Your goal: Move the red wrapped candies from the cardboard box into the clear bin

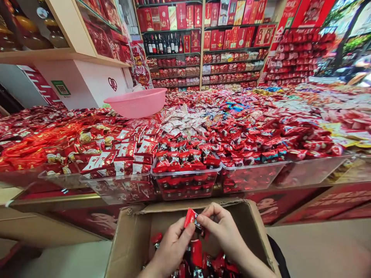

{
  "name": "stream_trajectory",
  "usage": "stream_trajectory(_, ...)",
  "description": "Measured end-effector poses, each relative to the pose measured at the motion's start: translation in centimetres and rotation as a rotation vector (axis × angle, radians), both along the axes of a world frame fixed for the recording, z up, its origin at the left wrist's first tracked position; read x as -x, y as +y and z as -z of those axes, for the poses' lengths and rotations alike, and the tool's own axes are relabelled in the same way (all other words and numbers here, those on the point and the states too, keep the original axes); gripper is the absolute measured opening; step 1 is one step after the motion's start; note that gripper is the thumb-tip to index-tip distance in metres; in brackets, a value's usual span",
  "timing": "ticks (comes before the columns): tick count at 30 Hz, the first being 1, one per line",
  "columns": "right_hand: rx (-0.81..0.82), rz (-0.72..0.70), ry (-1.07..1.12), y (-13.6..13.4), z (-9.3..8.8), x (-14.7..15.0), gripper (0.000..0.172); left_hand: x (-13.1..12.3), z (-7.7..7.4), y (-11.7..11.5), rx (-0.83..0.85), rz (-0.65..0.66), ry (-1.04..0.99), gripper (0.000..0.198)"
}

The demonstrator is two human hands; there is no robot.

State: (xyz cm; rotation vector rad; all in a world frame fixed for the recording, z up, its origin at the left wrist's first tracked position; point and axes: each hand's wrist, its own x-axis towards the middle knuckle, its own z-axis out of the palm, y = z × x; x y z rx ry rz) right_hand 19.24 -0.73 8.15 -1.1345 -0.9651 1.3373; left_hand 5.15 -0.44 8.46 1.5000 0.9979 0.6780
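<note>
Between both hands is a small red and black wrapped candy (191, 218), held above an open cardboard box (127, 231). My left hand (173, 245) pinches its left side between thumb and fingers. On its right side, the thumb and forefinger of my right hand (222, 227) are closed too. More red and black candies (195, 253) lie loose in the bottom of the box, partly hidden by my hands and wrists. Straight beyond the box, a clear plastic bin (185, 185) stands filled with rows of similar red and black candies.
Clear bins of wrapped sweets line the counter, including white and red packets (118, 166) on the left and red ones (252, 170) on the right. A pink plastic basket (136, 104) rests on the sweets. Shelves (202, 46) with boxes and bottles rise behind.
</note>
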Motion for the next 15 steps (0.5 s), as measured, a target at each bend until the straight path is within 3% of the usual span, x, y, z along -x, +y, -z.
stream_trajectory(4, 0.063, 0.015, 0.164, -0.1, -0.2, 0.2, 0.031, -0.1, -1.1, 0.3, -0.027, -0.015, -0.008, 0.033)
stream_trajectory(7, 0.080, -0.068, 0.264, -0.2, -0.2, 0.0, 0.033, 0.1, -1.2, 0.4, -0.050, -0.065, -0.025, 0.033)
stream_trajectory(10, 0.079, -0.181, 0.223, -0.4, -0.3, -0.5, 0.033, 0.4, -1.0, 0.4, 0.005, -0.113, -0.015, 0.033)
stream_trajectory(15, 0.016, -0.241, 0.120, -0.9, 0.8, -0.8, 0.025, 1.3, -0.1, 0.0, 0.086, -0.043, -0.032, 0.038)
